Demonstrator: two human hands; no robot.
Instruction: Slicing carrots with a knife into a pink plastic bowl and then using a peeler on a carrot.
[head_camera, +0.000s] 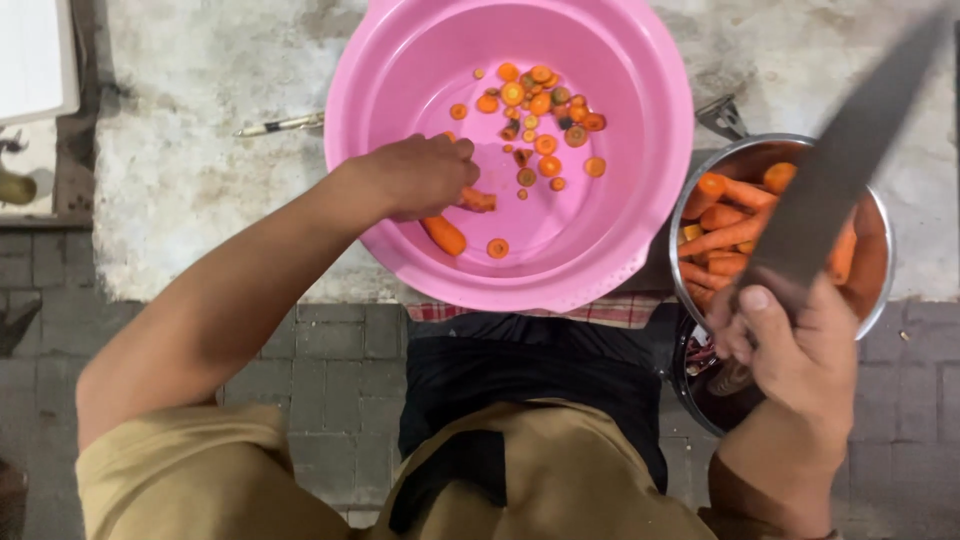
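My left hand (420, 172) reaches into a big pink plastic basin (400, 60) and grips a carrot (445, 236), whose end sticks out below the fingers. Several round carrot slices (540, 110) lie scattered on the basin's bottom. My right hand (795, 350) is raised at the right, closed on the handle of a large knife (840, 160). Its dark blade points up and away, over a metal pot (880, 290). Whole peeled carrots (725, 235) fill that pot.
The basin and pot stand on a rough grey concrete slab (200, 170). A pen-like stick (285, 123) lies left of the basin. A checked cloth (620, 310) shows under the basin's near edge. Paving blocks (330, 370) cover the ground below.
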